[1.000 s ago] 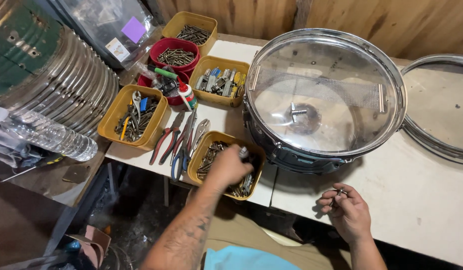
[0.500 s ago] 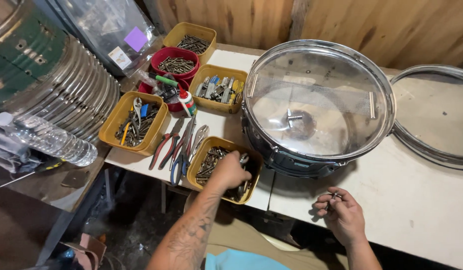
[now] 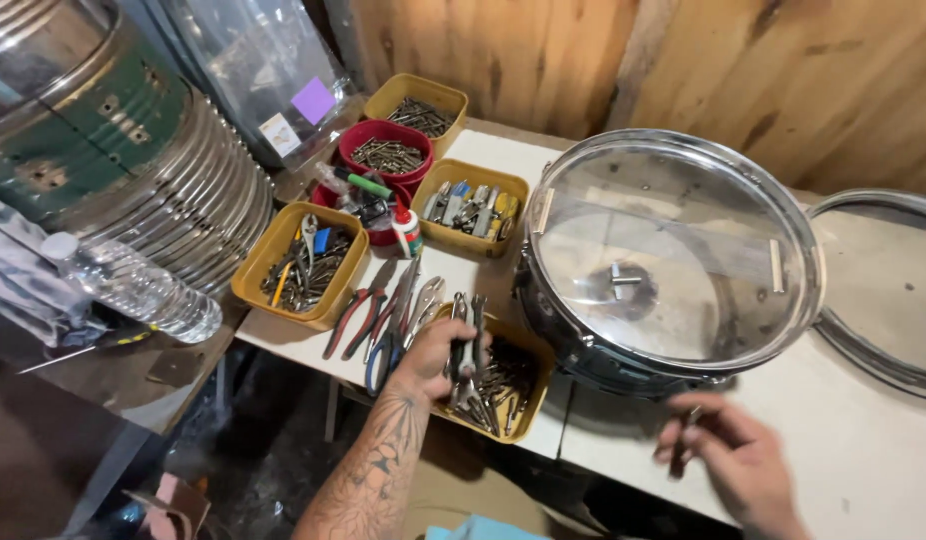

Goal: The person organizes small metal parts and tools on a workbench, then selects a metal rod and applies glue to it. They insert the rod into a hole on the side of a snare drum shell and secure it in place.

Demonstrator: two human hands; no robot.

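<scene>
There are four yellow trays [image 3: 301, 268] and one red bowl [image 3: 387, 155] on the table [image 3: 883, 450], all with metal bits or tools inside. One drum [image 3: 673, 260] sits by the far edge, and one metal hoop [image 3: 883, 350] lies at the right edge. One water bottle [image 3: 133, 288] lies off the left edge, and two hands show, left hand [image 3: 438, 355] and right hand [image 3: 733, 460].

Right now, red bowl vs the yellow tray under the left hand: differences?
The red bowl is round; the yellow tray is rectangular. The red bowl sits far back by the wall, untouched; the yellow tray sits at the table's near edge with the left hand in it. Both hold small metal hardware.
</scene>
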